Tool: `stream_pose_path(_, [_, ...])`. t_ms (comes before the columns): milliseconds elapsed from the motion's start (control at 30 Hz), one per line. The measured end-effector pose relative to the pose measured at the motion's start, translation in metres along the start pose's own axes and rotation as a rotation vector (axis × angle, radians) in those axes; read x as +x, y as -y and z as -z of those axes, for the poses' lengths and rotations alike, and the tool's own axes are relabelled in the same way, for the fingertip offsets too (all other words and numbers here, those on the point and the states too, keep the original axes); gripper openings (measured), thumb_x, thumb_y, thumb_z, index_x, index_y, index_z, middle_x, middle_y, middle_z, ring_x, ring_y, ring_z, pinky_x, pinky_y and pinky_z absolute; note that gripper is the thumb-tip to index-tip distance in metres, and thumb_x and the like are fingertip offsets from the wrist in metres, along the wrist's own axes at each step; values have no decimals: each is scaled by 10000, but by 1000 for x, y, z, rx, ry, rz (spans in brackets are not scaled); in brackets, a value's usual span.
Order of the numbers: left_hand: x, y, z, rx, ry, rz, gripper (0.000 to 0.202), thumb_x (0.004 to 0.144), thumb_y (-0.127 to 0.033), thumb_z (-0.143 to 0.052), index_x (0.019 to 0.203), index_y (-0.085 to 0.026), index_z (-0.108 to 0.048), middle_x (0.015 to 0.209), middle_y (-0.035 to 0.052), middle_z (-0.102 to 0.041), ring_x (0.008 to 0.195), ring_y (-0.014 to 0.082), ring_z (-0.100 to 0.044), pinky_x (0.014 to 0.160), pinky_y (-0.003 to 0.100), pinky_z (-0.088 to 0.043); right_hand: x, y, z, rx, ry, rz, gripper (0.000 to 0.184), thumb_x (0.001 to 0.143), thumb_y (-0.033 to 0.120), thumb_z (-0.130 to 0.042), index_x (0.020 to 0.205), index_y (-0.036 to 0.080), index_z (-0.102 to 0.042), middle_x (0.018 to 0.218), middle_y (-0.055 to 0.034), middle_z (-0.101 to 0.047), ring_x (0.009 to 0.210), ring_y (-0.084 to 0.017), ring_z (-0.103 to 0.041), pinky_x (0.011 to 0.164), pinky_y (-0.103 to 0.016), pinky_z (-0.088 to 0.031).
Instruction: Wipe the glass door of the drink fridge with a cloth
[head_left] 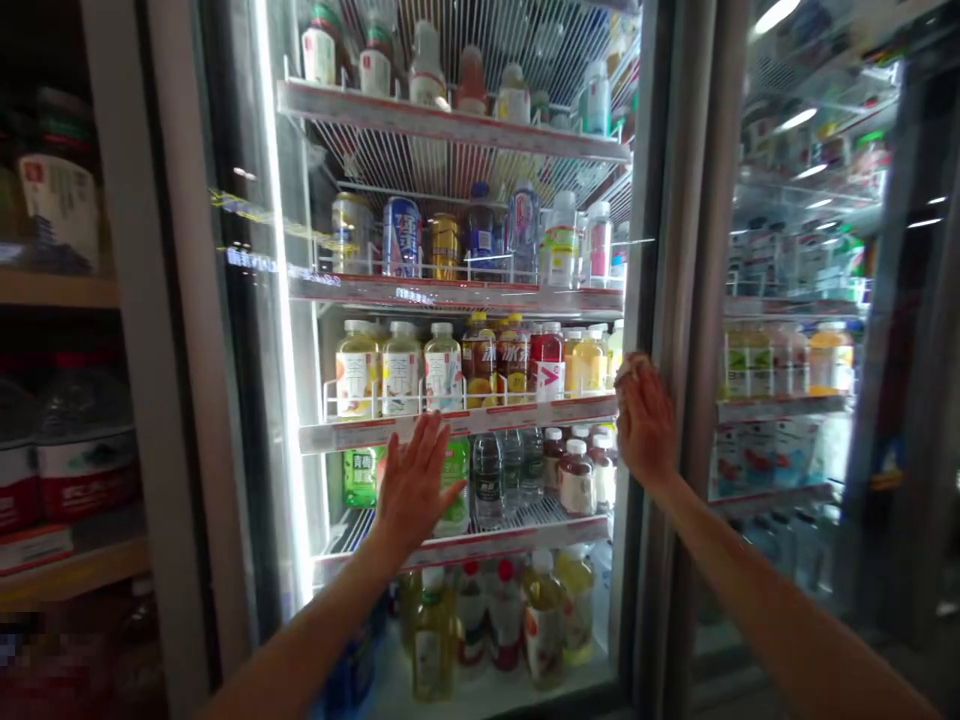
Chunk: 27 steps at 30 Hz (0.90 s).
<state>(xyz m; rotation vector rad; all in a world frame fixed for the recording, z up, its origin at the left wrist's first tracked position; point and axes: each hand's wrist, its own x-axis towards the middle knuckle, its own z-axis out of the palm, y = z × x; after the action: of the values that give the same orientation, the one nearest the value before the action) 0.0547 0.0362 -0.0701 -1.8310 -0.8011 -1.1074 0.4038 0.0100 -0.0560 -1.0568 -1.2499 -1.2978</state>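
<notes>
My left hand (412, 485) is spread open in front of the lit drinks fridge, its palm toward the glass door (465, 250); it appears to rest flat on the pane. Behind it, partly hidden, stands a green-labelled bottle (454, 470). Near the door's right edge, beside the metal frame (679, 300), my right hand (646, 425) presses on the glass. A small pale crumpled cloth (628, 368) shows at its fingertips, mostly covered by the fingers. Past the glass, yellow juice bottles (589, 362) stand just left of my right hand.
Wire shelves with white front rails (450, 425) hold several rows of bottles and cans (402, 235). A second glass-door fridge (787, 400) is at the right. Dark wooden shelves (60, 290) with large bottles (64, 200) stand at the left. Reflections streak the glass.
</notes>
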Motion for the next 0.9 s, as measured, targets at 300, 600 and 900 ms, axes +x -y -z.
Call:
stream_pose_path(300, [-9, -9, -6, -10, 11, 29, 791, 863, -497, -450, 1458, -141, -70, 1444, 155, -347, 1380, 238, -226, 1139, 447, -85, -73, 38, 19, 131, 144, 37, 634, 877, 103, -410, 1450, 275, -198, 1523, -65, -214, 1389, -263, -221, 1083, -527, -331])
stream_pose_path(600, [-40, 8, 4, 19, 92, -46, 680, 846, -509, -473, 1395, -139, -316, 1389, 155, -433, 1356, 235, -297, 1136, 465, -104, -51, 125, 5, 251, 247, 341, 604, 821, 26, -420, 1389, 226, -366, 1451, -50, -385, 1401, -204, -190, 1125, -448, -268])
stream_pose_path(900, [-61, 28, 13, 49, 65, 8, 746, 826, -559, -478, 1412, -143, -277, 1377, 152, -450, 1343, 239, -322, 1135, 470, -83, -29, 152, -3, 248, 246, 318, 559, 814, 50, -405, 1354, 190, -424, 1441, -68, -400, 1410, -207, -157, 1135, -453, -220])
